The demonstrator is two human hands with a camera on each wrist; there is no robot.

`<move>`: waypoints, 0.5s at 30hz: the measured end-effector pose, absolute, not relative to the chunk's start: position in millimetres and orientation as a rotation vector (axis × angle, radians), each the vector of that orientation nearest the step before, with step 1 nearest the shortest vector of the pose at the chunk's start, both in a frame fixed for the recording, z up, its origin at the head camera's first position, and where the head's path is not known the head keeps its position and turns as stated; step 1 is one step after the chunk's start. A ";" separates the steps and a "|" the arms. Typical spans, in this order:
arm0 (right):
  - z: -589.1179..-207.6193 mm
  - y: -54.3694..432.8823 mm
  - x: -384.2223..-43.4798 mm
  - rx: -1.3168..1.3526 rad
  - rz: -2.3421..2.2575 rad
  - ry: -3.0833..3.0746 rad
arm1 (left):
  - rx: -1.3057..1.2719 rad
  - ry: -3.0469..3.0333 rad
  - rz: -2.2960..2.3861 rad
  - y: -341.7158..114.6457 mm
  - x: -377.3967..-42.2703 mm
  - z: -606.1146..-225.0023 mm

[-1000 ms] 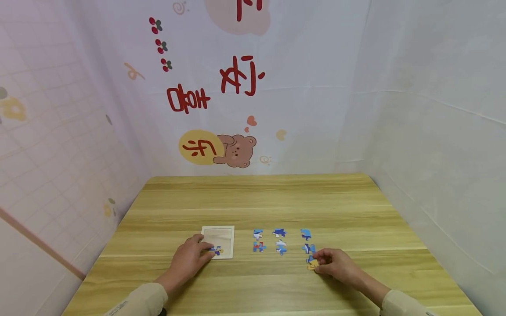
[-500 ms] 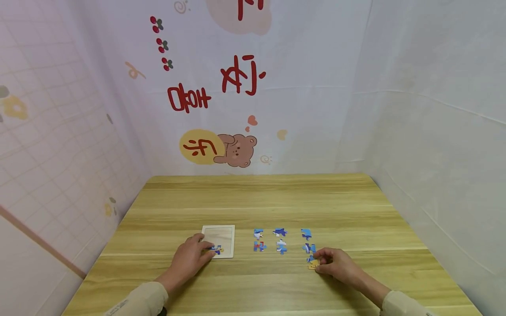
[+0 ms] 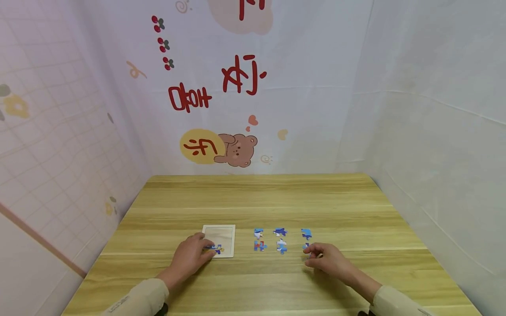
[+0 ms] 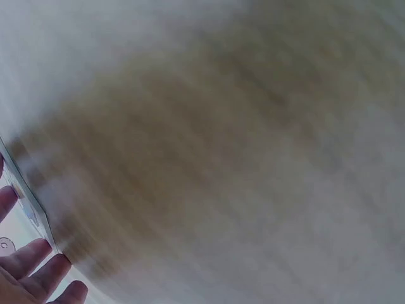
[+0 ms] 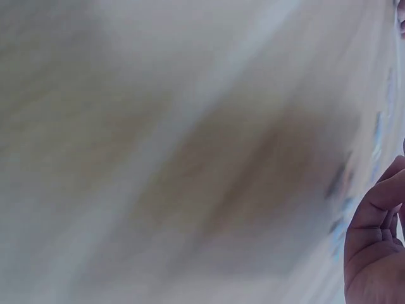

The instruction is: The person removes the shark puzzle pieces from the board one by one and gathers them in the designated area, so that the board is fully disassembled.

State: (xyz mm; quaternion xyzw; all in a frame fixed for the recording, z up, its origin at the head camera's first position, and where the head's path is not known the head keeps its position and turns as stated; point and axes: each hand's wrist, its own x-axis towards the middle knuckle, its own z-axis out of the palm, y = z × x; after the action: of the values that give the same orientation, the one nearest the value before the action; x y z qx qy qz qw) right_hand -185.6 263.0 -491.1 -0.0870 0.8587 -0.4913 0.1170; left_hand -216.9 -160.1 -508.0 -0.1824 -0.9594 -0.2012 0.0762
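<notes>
My left hand (image 3: 189, 256) rests over the left side of a white-edged square puzzle frame (image 3: 234, 235). Its thumb and forefinger touch a blue and yellow puzzle piece (image 3: 219, 249) lying inside, low in the frame; in the left wrist view the other fingers (image 4: 39, 253) lie along the frame's outer edge. At the right, my right hand (image 3: 330, 260) pinches a jigsaw piece between thumb and forefinger, mostly hidden by the fingers. Just beyond those fingertips lies a blue and white piece (image 3: 305, 247), partly covered by the hand.
Between the hands, several loose pieces lie in two rows: a light blue one (image 3: 258, 233), a red and blue one (image 3: 259, 245), a dark blue one (image 3: 280, 231) and a pale blue one (image 3: 281, 246). Another blue piece (image 3: 306, 233) sits farther right on the wooden table (image 3: 253, 289).
My right hand has taken the yellow and blue piece from its spot on the table and shifted slightly left and away from me. The left hand stays at the frame.
</notes>
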 end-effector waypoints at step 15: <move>-470.8 151.1 -211.4 -0.426 -1.476 2.438 | -0.571 -2.860 -0.562 -159.8 -216.7 -508.3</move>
State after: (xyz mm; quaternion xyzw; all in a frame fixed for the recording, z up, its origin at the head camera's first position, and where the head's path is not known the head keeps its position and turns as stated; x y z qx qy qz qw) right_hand -211.4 151.1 -470.8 -0.1465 0.8389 -0.5078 0.1298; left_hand -216.7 -159.8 -508.3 -0.1914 -0.9594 -0.1886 0.0856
